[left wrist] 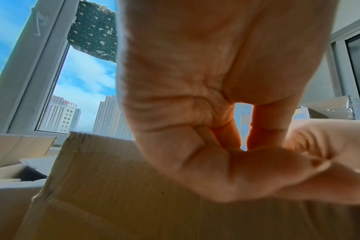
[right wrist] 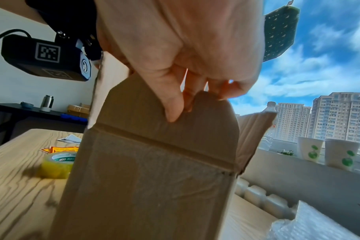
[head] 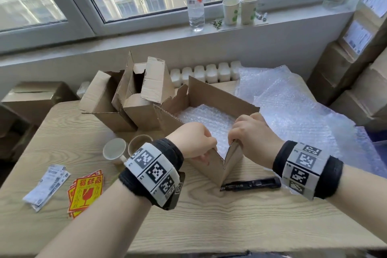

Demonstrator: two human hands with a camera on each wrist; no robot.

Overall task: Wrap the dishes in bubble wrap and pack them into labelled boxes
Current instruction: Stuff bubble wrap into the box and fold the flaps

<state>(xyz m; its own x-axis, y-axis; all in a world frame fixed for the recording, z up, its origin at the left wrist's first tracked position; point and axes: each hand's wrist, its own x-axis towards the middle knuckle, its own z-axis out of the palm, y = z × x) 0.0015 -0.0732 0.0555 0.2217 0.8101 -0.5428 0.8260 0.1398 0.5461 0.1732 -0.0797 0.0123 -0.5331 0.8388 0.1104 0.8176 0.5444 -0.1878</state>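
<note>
Both hands — left hand (head: 193, 140), right hand (head: 251, 132) — gripping box (head: 219, 98) flaps (near corner)

We cannot see what the bubble wrap (head: 207, 117) in the box (head: 222, 98) covers. Our left wrist hides part of one cup (head: 139, 142). The label (head: 47, 184) print is too small to read.

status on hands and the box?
Left hand and right hand each grip a near flap of the open box. Bubble wrap lines it. Marker beside box.
</note>
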